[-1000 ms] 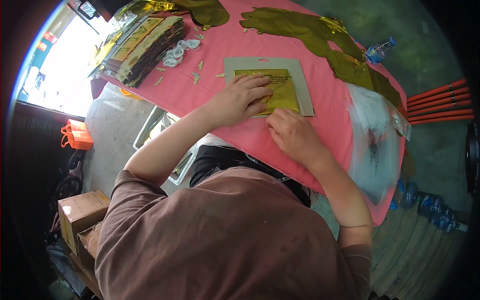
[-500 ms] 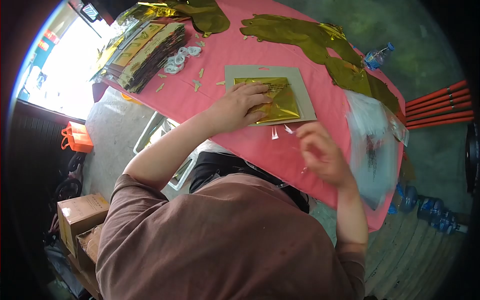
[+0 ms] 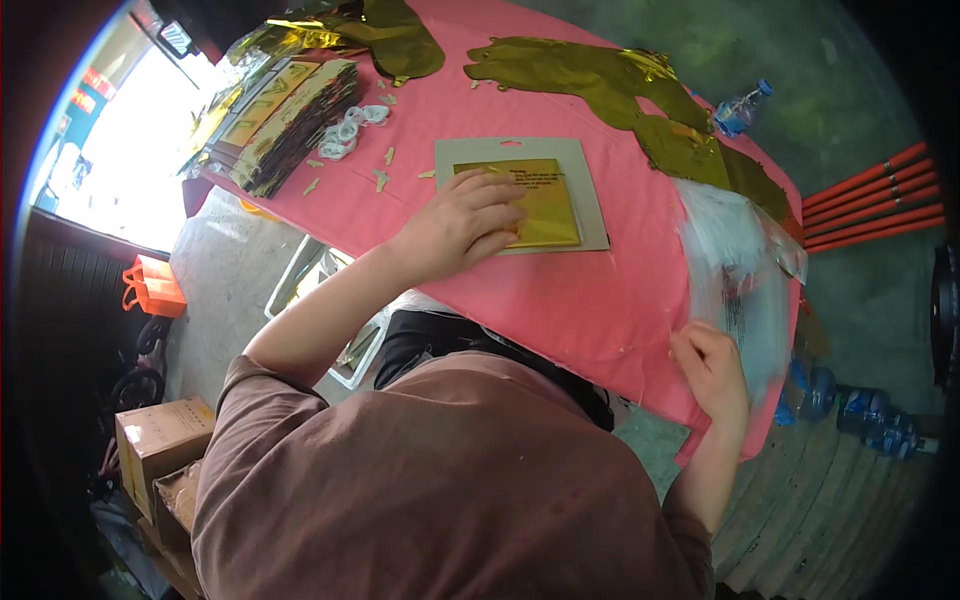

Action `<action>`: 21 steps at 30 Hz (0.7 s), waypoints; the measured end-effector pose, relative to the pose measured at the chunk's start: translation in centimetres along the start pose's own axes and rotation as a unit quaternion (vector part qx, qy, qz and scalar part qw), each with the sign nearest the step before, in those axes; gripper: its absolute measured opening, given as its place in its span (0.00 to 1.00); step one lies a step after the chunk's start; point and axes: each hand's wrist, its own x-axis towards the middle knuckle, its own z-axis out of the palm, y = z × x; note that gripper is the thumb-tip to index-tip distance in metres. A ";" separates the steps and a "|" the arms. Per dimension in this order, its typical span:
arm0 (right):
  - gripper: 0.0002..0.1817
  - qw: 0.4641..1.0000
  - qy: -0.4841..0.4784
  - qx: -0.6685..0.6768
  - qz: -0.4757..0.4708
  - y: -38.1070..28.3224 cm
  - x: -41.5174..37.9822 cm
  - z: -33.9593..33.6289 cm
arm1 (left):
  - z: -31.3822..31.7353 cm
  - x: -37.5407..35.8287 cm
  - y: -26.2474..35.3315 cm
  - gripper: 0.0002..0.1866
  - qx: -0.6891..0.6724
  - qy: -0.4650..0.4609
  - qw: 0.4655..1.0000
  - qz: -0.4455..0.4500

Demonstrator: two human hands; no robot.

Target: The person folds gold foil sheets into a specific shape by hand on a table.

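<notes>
My left hand (image 3: pixel 465 225) rests on the left part of a flat, folded gold foil packet (image 3: pixel 548 205), fingers stretched over it. Dark printed text shows at the packet's upper right. Beneath it lies a grey-beige card (image 3: pixel 590 190) with a hang hole at its top edge. My right hand (image 3: pixel 712 370) is at the right side of the table, by the near left edge of a stack of clear plastic bags (image 3: pixel 745 290). Its fingers are curled closed; what they hold, if anything, cannot be made out.
A pink cloth covers the table (image 3: pixel 560 300). Printed cards (image 3: pixel 290 115) are stacked at the upper left, beside white ribbon coils (image 3: pixel 350 130) and small beige pieces (image 3: pixel 381 180). Gold foil sheets (image 3: pixel 570 75) lie along the far edge, near a water bottle (image 3: pixel 742 108).
My right hand has moved right and nearer me, away from the card towards the bags. Two small white pieces by the card's near edge are no longer visible. The foil packet looks flatter.
</notes>
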 end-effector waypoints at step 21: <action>0.20 0.973 0.008 -0.159 -0.168 -0.2 4.7 4.7 | -3.0 -6.4 4.4 0.15 0.013 0.008 1.000 -0.024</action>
